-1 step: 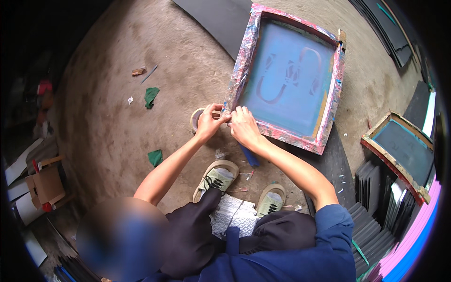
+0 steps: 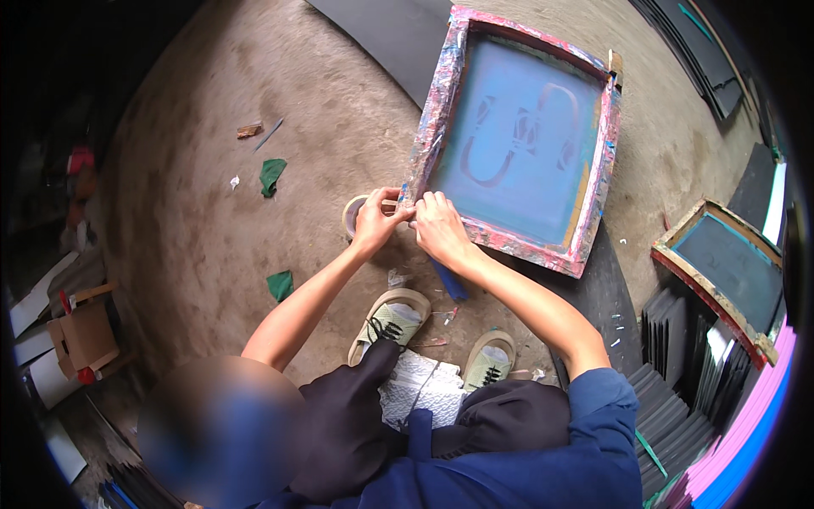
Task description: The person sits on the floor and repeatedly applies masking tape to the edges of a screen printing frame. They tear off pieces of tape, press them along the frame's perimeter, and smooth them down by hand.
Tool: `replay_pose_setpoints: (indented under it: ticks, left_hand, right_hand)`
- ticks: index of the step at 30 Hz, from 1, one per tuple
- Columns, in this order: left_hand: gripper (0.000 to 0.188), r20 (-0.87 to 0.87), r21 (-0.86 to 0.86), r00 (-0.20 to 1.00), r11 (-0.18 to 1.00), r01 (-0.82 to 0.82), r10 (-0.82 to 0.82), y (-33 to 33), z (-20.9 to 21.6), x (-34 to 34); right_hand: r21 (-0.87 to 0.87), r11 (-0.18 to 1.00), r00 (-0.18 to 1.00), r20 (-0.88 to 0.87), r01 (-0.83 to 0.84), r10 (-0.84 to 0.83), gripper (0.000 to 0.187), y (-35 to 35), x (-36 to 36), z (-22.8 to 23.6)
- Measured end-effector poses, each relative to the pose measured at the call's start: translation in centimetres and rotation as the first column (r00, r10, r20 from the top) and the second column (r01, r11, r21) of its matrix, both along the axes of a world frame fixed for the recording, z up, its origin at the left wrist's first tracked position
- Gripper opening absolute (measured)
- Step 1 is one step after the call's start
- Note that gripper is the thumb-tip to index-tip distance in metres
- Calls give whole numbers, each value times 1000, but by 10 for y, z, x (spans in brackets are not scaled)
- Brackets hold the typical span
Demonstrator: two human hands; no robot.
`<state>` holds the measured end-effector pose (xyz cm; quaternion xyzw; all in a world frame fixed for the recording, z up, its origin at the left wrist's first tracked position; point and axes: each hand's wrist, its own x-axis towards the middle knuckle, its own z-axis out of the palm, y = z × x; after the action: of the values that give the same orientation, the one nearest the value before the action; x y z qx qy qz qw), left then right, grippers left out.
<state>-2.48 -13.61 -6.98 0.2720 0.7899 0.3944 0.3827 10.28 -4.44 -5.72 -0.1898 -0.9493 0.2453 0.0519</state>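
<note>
Hands met at the near left corner of the big blue screen frame (image 2: 517,140); the left hand (image 2: 376,222) had its fingers curled on a tape roll (image 2: 354,214) on the dirt floor (image 2: 212,212); the right hand (image 2: 438,227) pinched the frame's paint-smeared edge; open floor lay to the left, with green scraps (image 2: 272,176); a smaller frame (image 2: 727,273) sat well apart on the right.

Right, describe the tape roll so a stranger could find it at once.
Start at the big blue screen frame lying on the dirt floor. At its near left corner both hands meet; the tape roll sits under the left hand. It is the only ring-shaped thing there, pale tan.
</note>
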Motion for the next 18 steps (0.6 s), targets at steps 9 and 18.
replay_pose_setpoints:
  ticks: [9,18]
  left_hand:
    - [43,58,10,995,996,87,-87,14,9,-8]
    - [48,-885,-83,291,737,671,-364,21,32,16]
  right_hand:
    - [160,987,985,-173,33,-5,54,7,41,-4]
    - [603,798,971,174,26,-163,64,47,233,-4]
